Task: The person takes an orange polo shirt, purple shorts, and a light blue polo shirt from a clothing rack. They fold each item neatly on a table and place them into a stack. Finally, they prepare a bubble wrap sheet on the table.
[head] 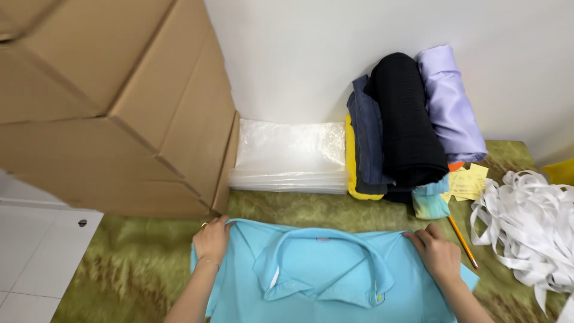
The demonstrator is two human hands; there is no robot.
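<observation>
As laid: 1 shirt (335, 281), 2 hands.

A strip of bare green worktop (311, 209) lies open between the light-blue polo shirt (323, 281) and the stack of clear plastic bags (290, 158) at the wall. Stacked cardboard boxes (113, 101) block the left, overhanging the worktop's edge. On the right, the pile of folded clothes (406, 119), a pencil (462, 241) and a heap of white ribbon (529, 227) crowd the surface.
</observation>
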